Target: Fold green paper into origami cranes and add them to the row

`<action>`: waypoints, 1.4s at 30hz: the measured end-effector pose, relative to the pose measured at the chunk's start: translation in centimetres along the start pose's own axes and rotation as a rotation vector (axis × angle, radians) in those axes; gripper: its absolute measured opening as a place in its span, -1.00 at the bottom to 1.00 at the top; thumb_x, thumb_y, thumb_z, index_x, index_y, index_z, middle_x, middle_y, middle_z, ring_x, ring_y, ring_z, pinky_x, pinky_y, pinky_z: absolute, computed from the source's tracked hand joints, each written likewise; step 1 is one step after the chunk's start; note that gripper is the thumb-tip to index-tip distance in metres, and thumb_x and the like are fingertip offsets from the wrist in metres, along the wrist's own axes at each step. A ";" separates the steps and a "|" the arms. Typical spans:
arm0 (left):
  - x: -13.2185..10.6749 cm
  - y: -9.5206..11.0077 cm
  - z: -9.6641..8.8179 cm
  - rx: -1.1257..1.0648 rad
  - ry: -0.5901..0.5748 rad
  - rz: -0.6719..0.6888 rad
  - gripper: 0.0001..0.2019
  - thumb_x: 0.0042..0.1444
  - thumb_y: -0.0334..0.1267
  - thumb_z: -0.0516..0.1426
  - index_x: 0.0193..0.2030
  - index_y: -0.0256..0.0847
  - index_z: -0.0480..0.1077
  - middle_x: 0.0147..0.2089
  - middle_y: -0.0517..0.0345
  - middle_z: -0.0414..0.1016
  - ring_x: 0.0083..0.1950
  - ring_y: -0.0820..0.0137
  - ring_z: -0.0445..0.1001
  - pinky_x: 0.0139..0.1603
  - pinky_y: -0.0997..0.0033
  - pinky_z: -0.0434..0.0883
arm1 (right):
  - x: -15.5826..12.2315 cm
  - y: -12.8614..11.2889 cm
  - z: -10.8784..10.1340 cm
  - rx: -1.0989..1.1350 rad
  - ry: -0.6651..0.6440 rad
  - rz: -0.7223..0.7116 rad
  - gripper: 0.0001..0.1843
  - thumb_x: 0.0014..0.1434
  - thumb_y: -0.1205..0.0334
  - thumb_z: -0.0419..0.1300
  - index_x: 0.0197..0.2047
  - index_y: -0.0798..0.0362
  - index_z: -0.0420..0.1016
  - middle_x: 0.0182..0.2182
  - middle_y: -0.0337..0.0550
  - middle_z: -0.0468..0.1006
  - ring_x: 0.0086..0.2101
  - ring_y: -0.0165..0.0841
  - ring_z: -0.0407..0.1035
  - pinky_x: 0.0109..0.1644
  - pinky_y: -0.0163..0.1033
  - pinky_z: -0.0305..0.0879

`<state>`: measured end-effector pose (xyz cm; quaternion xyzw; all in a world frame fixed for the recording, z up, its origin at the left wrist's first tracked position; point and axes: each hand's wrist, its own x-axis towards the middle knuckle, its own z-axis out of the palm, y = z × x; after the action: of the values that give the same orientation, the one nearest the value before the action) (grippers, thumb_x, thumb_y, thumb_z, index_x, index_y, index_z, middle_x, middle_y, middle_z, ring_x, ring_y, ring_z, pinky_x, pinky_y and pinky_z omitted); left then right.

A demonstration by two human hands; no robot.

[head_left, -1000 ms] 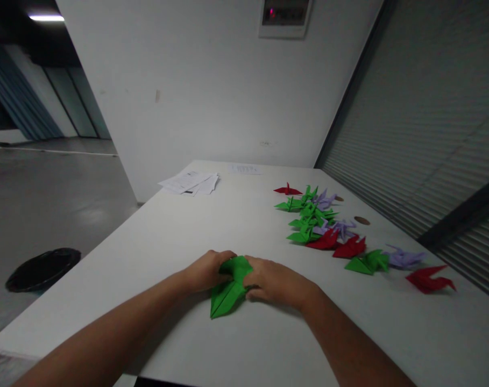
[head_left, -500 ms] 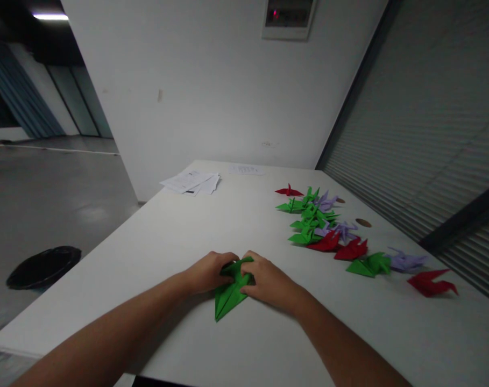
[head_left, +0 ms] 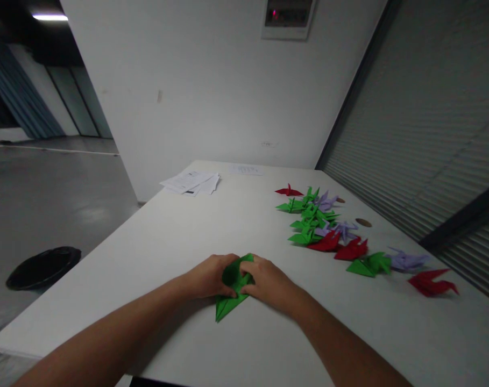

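A partly folded piece of green origami paper (head_left: 228,306) lies near the front of the white table, its pointed end toward me. My left hand (head_left: 212,275) grips its left side, thumb pressing on the paper and fingers curled at the raised flap. On the right side, my right hand (head_left: 264,277) pinches the paper between thumb and fingers. A flap stands open between the two hands, showing a hollow. The fingers cover part of the folds.
Several folded paper cranes in green (head_left: 303,236), red (head_left: 351,249) and purple (head_left: 408,261) spread along the table's right side. Printed sheets (head_left: 191,181) lie at the far left of the white table (head_left: 155,236). A black-lined bin (head_left: 44,269) stands on the floor at left.
My left thumb has moved down and toward me along the paper, and the flap between my hands gapes wider. My right hand has barely moved.
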<state>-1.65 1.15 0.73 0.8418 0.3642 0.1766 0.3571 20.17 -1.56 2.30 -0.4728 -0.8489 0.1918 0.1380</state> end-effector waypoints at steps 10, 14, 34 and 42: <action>0.2 -0.2 0.2 -0.024 -0.019 0.028 -0.33 -0.17 -0.31 0.46 0.14 -0.09 0.41 0.02 0.11 0.60 0.00 0.19 0.55 -0.03 0.34 0.42 | 0.7 0.1 -3.0 0.064 -0.163 -0.078 -0.89 0.00 0.44 0.31 -0.39 0.05 0.53 -0.47 -0.30 0.52 -0.43 -0.39 0.32 -0.36 -0.32 0.07; 0.2 -0.1 0.1 -0.033 -0.047 0.026 -0.33 -0.16 -0.28 0.46 0.14 -0.10 0.41 0.00 0.11 0.61 -0.01 0.18 0.55 -0.04 0.32 0.44 | 0.9 -0.3 -3.4 -0.012 -0.184 -0.085 -0.94 0.03 0.37 0.30 -0.38 0.04 0.60 -0.48 -0.27 0.56 -0.46 -0.39 0.33 -0.39 -0.32 0.05; 0.2 -0.4 0.5 -0.022 -0.024 0.040 -0.04 -0.21 -0.27 0.48 0.38 -0.06 0.22 0.09 0.03 0.58 0.05 0.09 0.54 0.04 0.19 0.43 | 3.3 -0.8 -5.8 -0.218 -0.322 -0.099 -0.92 0.00 0.36 0.40 -0.40 0.01 0.62 -0.41 -0.16 0.61 -0.42 -0.29 0.37 -0.37 -0.25 0.03; -0.1 -0.1 0.7 0.012 0.008 -0.068 0.19 -0.22 -0.26 0.49 0.53 -0.01 -0.04 0.23 -0.12 0.48 0.18 -0.02 0.48 0.16 0.06 0.40 | 1.6 0.4 -3.2 0.152 0.120 0.120 -0.26 0.02 0.48 0.31 0.26 -0.05 0.27 -0.39 -0.27 0.60 -0.37 -0.31 0.48 -0.30 -0.30 0.20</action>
<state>-1.37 0.81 0.21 0.8303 0.3951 0.1656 0.3564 20.90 0.63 5.02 -0.5216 -0.7922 0.2349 0.2123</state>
